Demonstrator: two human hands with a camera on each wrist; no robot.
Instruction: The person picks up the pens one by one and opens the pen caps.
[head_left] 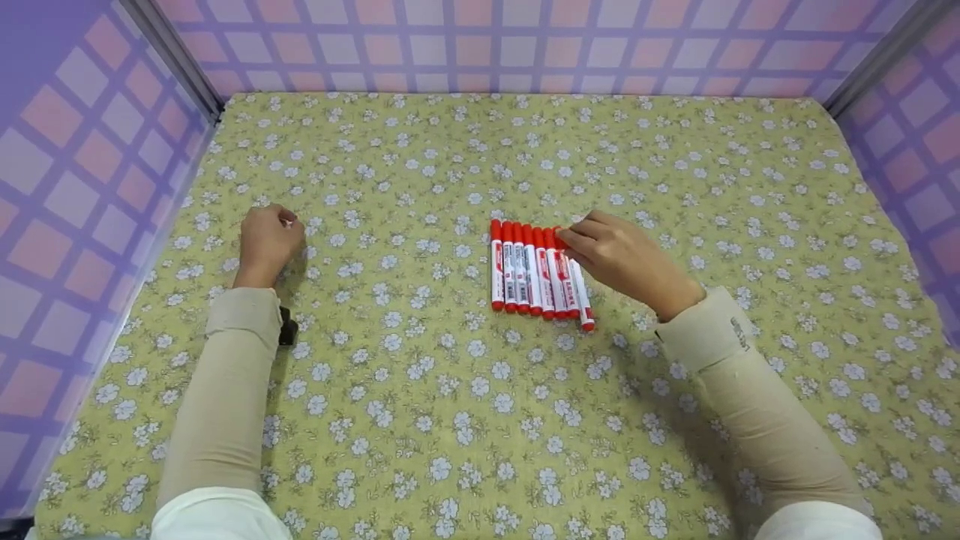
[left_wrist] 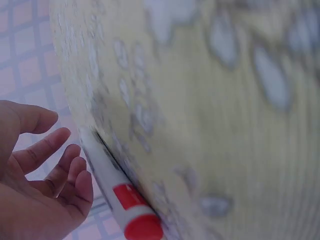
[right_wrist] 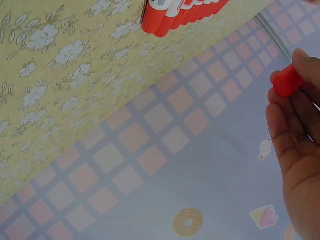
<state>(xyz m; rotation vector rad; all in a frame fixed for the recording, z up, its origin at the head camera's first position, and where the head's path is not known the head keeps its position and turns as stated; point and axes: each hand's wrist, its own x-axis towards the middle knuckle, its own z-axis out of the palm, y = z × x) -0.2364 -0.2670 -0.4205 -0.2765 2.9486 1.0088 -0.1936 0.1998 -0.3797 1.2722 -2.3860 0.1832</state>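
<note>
Reaching in from the lower corners of the head view, your two sleeved forearms run up over the floral cloth [head_left: 420, 420]. Your right hand [head_left: 626, 259], right of centre, rests on the right end of a row of red markers [head_left: 525, 266] lying side by side at mid-frame. Each marker's long axis runs up and down the frame, red ends at top and bottom; the rightmost marker [head_left: 581, 296] tilts, its lower end pointing down and to the right. Your right fingers [head_left: 581, 236] curl over the top of that marker, and in the right wrist view they pinch its red end [right_wrist: 286, 82] at the right edge of the frame.

Your left hand [head_left: 266, 240], well apart at mid-left, lies on the cloth with its fingers loosely curled. In the left wrist view those fingers [left_wrist: 60, 170] sit just beside a single marker [left_wrist: 120, 192] that lies flat on the cloth, its red end pointing to the bottom of that frame; you cannot tell whether they touch it. Beyond the cloth, at the top of the head view, stands the purple checked wall [head_left: 525, 45].
</note>
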